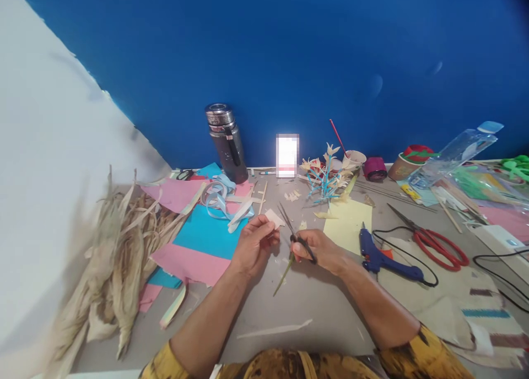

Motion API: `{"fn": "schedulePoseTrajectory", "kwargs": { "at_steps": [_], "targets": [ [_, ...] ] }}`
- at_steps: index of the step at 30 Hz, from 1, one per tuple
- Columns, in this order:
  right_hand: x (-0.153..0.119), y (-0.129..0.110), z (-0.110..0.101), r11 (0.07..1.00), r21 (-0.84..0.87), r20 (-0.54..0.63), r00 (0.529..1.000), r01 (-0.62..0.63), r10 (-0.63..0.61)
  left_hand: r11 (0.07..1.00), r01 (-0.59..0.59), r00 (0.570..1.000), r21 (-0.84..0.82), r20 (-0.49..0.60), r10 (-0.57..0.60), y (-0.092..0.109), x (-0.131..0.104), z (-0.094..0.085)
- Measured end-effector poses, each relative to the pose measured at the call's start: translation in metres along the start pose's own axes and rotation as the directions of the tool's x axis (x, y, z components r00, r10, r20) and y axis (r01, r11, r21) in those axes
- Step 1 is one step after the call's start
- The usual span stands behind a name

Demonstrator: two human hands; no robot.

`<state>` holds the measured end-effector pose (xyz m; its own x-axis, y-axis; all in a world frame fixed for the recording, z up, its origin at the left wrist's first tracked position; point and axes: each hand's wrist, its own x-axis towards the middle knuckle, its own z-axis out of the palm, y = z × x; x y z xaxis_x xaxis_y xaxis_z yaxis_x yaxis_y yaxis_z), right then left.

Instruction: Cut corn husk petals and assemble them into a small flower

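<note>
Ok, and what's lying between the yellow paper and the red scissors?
Between the yellow paper and the red scissors lies the blue glue gun, with part of a black cord. The head view shows it.

The wall (264,65) is deep blue. The glue gun (390,263) is dark blue with an orange trigger (387,253). Large scissors (440,248) have red handles. Paper sheets are turquoise (206,233), pink (192,263) and pale yellow (349,225). The sleeves (425,351) are yellow with dark blotches.
</note>
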<state>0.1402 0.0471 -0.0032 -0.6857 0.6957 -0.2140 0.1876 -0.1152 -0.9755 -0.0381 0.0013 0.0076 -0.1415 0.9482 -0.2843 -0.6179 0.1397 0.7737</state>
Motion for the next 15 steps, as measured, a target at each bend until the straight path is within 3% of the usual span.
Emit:
{"fn": "schedulePoseTrajectory", "kwargs": {
  "at_steps": [3,6,15],
  "targets": [
    [-0.0023,0.0019,-0.002,0.995,-0.094,0.095,0.995,-0.014,0.023,0.998,-0.025,1.0,-0.062,0.01,0.026,0.0019,0.001,-0.0023],
    [-0.0029,0.0058,-0.0025,0.997,-0.081,0.158,0.987,-0.013,0.026,0.995,-0.038,0.999,-0.093,-0.008,0.037,0.0013,0.0023,-0.0034],
    [-0.0026,0.0069,0.0008,0.997,-0.078,0.189,0.982,0.008,0.007,0.998,-0.062,0.995,-0.032,-0.076,0.059,0.0003,0.0023,-0.0012]
  ]
}}
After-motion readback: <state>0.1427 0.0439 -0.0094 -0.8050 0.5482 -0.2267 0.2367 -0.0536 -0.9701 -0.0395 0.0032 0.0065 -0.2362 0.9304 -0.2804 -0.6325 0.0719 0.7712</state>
